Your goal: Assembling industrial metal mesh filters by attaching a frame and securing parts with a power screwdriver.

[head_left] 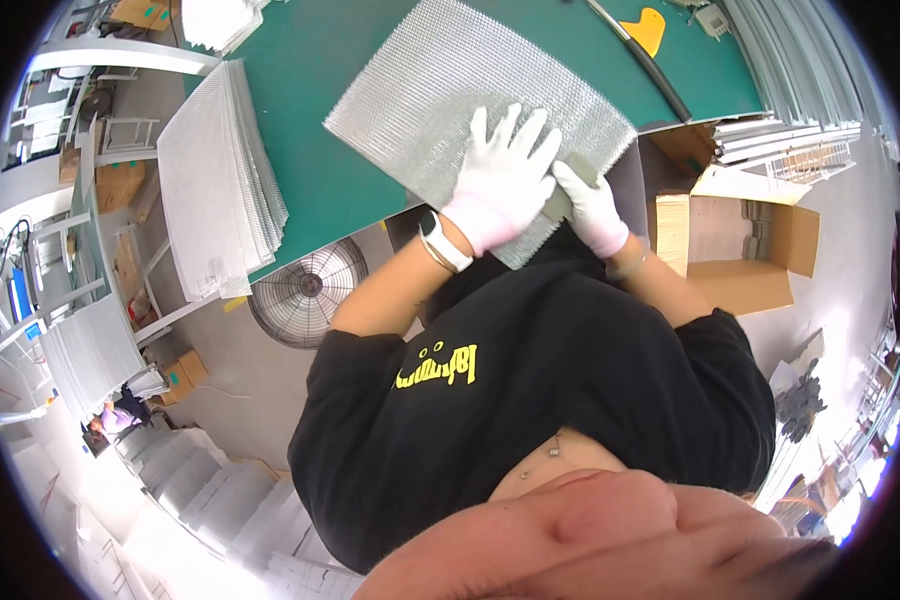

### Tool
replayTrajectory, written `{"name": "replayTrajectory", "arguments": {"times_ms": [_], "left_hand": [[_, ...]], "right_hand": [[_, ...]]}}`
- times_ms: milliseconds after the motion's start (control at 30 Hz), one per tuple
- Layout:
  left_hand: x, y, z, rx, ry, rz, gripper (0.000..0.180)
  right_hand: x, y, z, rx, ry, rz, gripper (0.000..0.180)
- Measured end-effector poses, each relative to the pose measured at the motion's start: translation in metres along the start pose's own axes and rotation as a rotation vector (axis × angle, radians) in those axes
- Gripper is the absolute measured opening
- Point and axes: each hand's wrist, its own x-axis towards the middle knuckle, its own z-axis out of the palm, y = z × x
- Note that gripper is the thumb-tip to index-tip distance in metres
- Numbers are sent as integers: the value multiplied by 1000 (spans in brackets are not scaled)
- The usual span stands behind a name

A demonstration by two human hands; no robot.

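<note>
A silver metal mesh sheet (410,90) lies at an angle on the green tabletop, one corner reaching over the near edge toward my body. My left hand (500,180), in a white glove, presses flat on the sheet with fingers spread. Close beside it, my right hand (594,212), also gloved, is closed on a grey-green block (582,168) at the sheet's right edge. The thumb lies over the block, and part of it is hidden by the fingers.
A stack of mesh sheets (210,190) overhangs the table's left edge, above a floor fan (310,285). A black-handled tool (660,80) and yellow scraper (647,31) lie at the far right. An open cardboard box (740,275) holding grey pieces stands to the right.
</note>
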Motion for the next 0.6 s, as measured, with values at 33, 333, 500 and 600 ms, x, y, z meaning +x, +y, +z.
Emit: {"name": "replayTrajectory", "arguments": {"times_ms": [33,333,500,600], "left_hand": [[3,-6,-3,-5,-2,14,56],[21,-7,-97,-142,-286,154,44],[-105,39,91,-875,-331,407,47],[-105,57,101,-1065,-453,176,42]], "right_hand": [[8,6,-6,-13,-31,63,27],[29,11,-75,-799,-168,-31,41],[68,-20,-263,-772,1190,-425,25],[60,-16,-393,-313,1265,-307,28]]}}
